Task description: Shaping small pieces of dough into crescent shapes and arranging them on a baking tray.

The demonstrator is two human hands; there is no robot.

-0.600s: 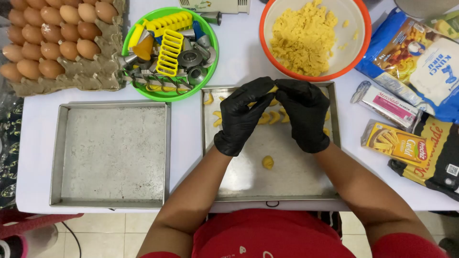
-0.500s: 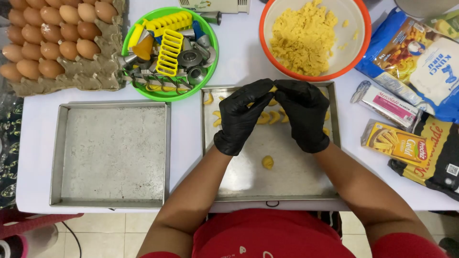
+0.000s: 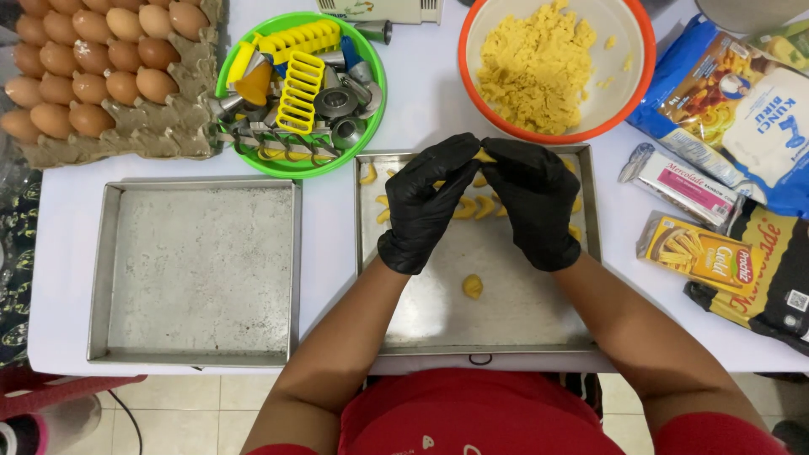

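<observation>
Both hands wear black gloves and meet above the far part of a metal baking tray (image 3: 514, 329). My left hand (image 3: 425, 202) and my right hand (image 3: 531, 202) pinch one small piece of yellow dough (image 3: 483, 156) between their fingertips. Several curved dough pieces (image 3: 474, 208) lie in a row on the tray under the hands, partly hidden. A small dough ball (image 3: 472, 286) sits alone nearer to me on the tray. An orange-rimmed bowl of crumbly yellow dough (image 3: 539, 67) stands just beyond the tray.
A second metal tray (image 3: 198, 270) lies to the left. A green bowl of cutters and metal nozzles (image 3: 299, 93) and a carton of brown eggs (image 3: 93, 67) sit at the back left. Packets and a flour bag (image 3: 742, 101) crowd the right side.
The hands have stayed over the far part of the tray, still working the dough piece; nothing else has visibly moved.
</observation>
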